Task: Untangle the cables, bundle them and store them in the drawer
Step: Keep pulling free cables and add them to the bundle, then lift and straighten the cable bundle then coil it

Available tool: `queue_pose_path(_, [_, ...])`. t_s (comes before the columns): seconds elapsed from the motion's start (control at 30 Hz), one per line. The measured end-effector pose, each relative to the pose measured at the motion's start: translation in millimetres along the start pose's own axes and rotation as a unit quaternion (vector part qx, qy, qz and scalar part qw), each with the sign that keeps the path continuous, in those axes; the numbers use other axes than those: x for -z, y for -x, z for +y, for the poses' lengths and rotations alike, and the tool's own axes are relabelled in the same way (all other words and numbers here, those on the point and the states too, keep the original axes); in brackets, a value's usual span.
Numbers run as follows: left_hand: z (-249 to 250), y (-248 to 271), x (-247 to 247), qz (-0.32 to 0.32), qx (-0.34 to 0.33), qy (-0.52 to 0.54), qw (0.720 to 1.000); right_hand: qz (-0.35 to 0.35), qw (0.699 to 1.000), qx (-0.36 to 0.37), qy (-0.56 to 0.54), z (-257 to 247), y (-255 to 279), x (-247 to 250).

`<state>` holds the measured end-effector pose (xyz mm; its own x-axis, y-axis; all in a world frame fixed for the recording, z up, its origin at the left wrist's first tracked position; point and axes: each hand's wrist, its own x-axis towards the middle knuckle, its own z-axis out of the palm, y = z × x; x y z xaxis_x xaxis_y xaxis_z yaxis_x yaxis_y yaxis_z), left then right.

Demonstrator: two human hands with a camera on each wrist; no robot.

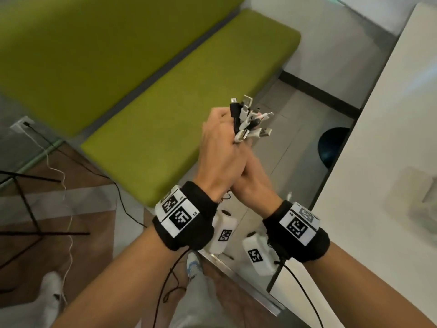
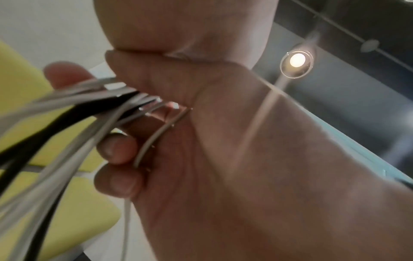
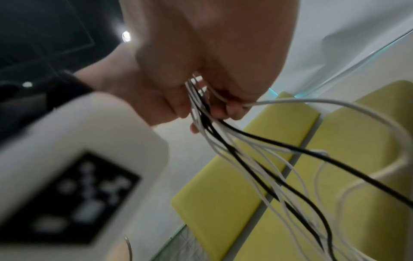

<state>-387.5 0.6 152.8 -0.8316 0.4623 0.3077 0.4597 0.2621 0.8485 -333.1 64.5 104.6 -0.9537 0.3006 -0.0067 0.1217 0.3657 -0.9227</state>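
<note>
A bundle of white and black cables (image 1: 250, 119) is held upright in front of me, its USB plug ends fanned out above my fists. My left hand (image 1: 218, 145) grips the bundle just under the plugs, fingers curled round it (image 2: 116, 150). My right hand (image 1: 254, 183) is pressed against the left from below and right, and also curls round the strands (image 3: 223, 109). Below the fists the loose cable lengths (image 3: 257, 159) hang down in long loops. No drawer is in view.
A green upholstered bench (image 1: 165, 102) runs behind the hands. A white tabletop (image 1: 378, 185) lies at the right with a dark ball (image 1: 331, 145) under it. A glass side table with black legs (image 1: 26, 185) stands at the left, and thin cords (image 1: 68, 221) trail on the floor by my feet.
</note>
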Motion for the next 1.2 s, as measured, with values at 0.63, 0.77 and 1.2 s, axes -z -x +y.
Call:
queue_pose_path(0.63, [28, -16, 5, -0.225, 0.039, -0.004, 0.974, -0.093, 0.995, -0.021, -0.009, -21, -5, 47])
queue_pose_path(0.77, [25, -16, -5, -0.197, 0.044, 0.053, 0.978, -0.066, 0.998, -0.008, 0.007, -23, -2, 52])
queue_pose_path(1.2, [39, -23, -21, -0.102, -0.189, -0.019, 0.977, 0.035, 0.998, 0.038, 0.045, -16, 3, 53])
